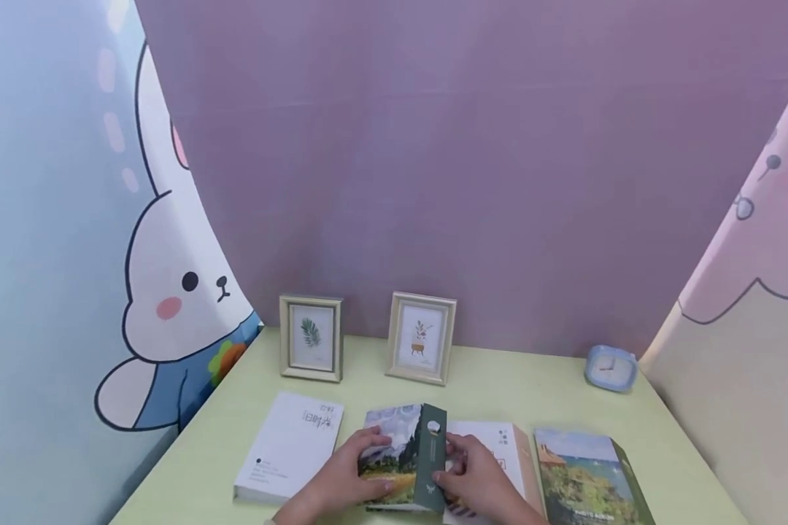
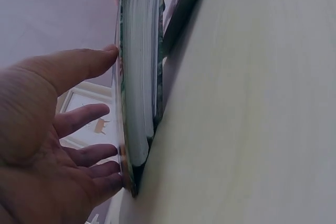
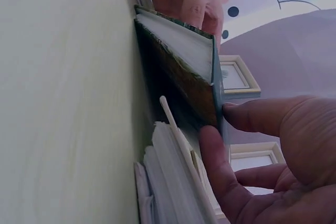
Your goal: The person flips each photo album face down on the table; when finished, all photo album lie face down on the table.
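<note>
A green-spined photo album (image 1: 403, 452) with a painted landscape cover stands tilted, its spine side raised and its left edge down at the table. On the cover lie the thumb and fingertips of my left hand (image 1: 348, 470), fairly straight. My right hand (image 1: 482, 477) pinches the spine side, thumb on the spine and index finger at the lower cover edge in the right wrist view. The raised side overlaps a white book (image 1: 502, 434) with a tan spine, partly hidden beneath my right hand. White page edges (image 2: 139, 72) show in the left wrist view.
A white album (image 1: 289, 445) lies left, and another landscape photo album (image 1: 584, 474) lies right. Behind stand a picture frame with a leaf (image 1: 311, 339) and one with a potted plant (image 1: 422, 339). A blue clock (image 1: 611, 368) sits at the table's back right.
</note>
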`<state>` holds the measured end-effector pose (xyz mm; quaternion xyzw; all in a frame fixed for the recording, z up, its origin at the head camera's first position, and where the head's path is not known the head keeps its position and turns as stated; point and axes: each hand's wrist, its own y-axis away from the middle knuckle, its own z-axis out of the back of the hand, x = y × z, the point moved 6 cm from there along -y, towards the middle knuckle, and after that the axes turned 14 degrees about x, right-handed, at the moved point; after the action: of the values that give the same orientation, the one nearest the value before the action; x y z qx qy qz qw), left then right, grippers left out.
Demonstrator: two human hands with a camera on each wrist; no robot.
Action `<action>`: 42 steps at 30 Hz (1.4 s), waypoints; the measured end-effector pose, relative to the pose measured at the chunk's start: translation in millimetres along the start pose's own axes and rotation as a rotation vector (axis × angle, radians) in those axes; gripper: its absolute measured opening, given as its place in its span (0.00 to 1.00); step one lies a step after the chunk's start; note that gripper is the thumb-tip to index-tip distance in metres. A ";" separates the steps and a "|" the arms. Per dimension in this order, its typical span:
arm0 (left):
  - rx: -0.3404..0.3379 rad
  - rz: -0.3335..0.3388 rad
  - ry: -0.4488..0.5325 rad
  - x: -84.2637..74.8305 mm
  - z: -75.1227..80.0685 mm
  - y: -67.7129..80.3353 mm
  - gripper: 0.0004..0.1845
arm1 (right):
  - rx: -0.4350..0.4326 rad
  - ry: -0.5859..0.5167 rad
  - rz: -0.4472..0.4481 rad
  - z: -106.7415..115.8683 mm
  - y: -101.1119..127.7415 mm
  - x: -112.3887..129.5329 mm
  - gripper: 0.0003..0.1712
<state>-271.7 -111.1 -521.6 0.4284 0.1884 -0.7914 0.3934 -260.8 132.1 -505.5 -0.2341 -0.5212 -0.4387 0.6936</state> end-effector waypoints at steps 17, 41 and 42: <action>-0.009 0.042 -0.112 -7.4 11.5 1.0 0.38 | -0.016 0.167 -0.002 -10.0 -1.7 6.5 0.45; 0.048 0.092 -0.104 10.4 1.5 0.0 0.38 | 0.074 0.197 0.024 -25.0 -9.0 9.4 0.35; 0.052 0.088 -0.107 10.3 3.4 -1.8 0.38 | 0.067 0.200 0.021 -24.4 -10.5 9.5 0.35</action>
<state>-278.2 -116.9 -528.3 0.4034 0.1272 -0.7998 0.4260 -256.5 104.3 -506.5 -0.1716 -0.4613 -0.4349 0.7541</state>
